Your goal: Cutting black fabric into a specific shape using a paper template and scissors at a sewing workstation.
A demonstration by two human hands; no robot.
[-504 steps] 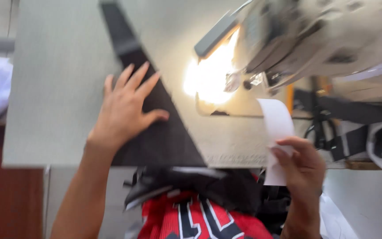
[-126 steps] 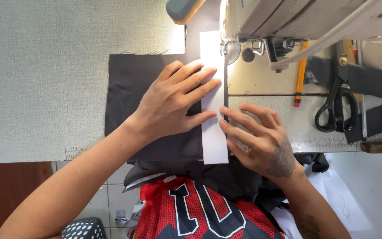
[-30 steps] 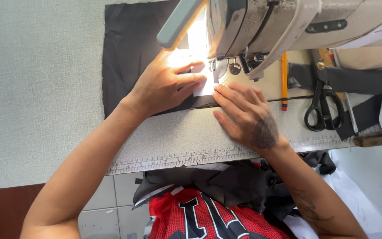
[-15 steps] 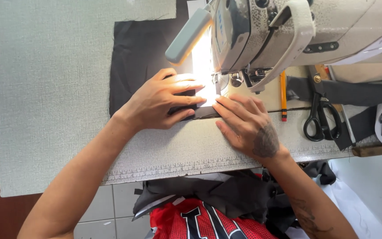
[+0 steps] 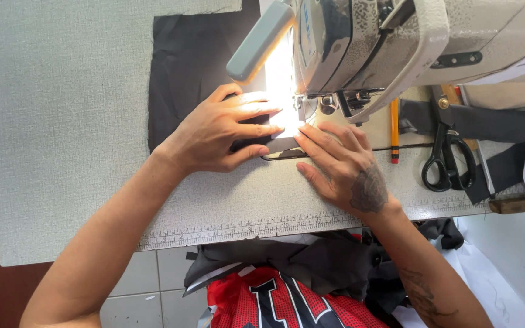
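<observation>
Black fabric (image 5: 189, 79) flat under left hand (image 5: 220, 133) fingers — right hand (image 5: 341, 167) beside.

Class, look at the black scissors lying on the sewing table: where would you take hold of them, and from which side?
Grip the black scissors by the finger loops, coming from the table's near edge. They lie flat, loops toward the person, blades pointing away under the sewing machine. The right hand is closest.
</observation>
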